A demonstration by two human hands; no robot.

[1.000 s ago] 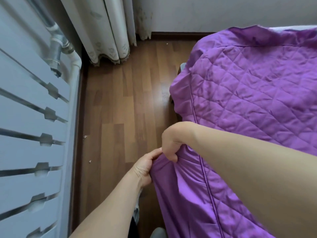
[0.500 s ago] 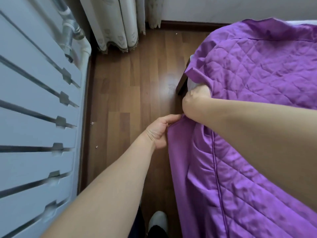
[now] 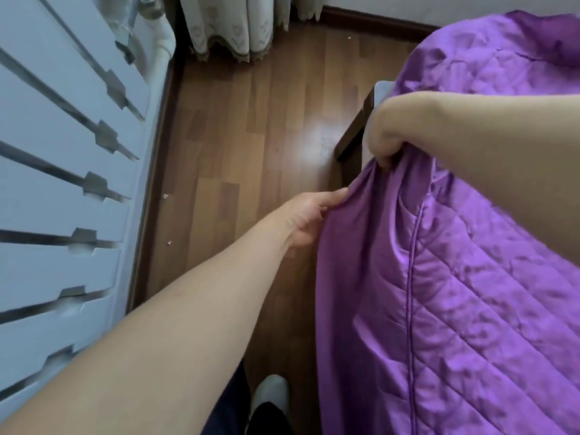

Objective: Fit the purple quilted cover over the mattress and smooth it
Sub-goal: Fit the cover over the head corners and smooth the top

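The purple quilted cover point(image 3: 470, 302) lies over the bed on the right, its plain skirt hanging down the near side. My left hand point(image 3: 309, 219) pinches the skirt's edge low on the side. Above it, my right hand point(image 3: 387, 138) grips a bunch of the cover's edge and lifts it off the bed's side. Behind that hand a strip of pale mattress point(image 3: 384, 92) shows on the dark wooden bed frame point(image 3: 351, 142). The far corner of the cover is rumpled and folded over.
A narrow strip of wooden floor point(image 3: 251, 127) runs between the bed and a white cabinet with slotted fronts point(image 3: 62, 183) on the left. Cream curtains point(image 3: 232, 29) hang at the far wall beside a white pipe. My white slipper point(image 3: 271, 394) shows at the bottom.
Both hands have travelled along the bed's side toward the far corner. My right hand has lifted the cover's edge, baring the mattress and frame there.
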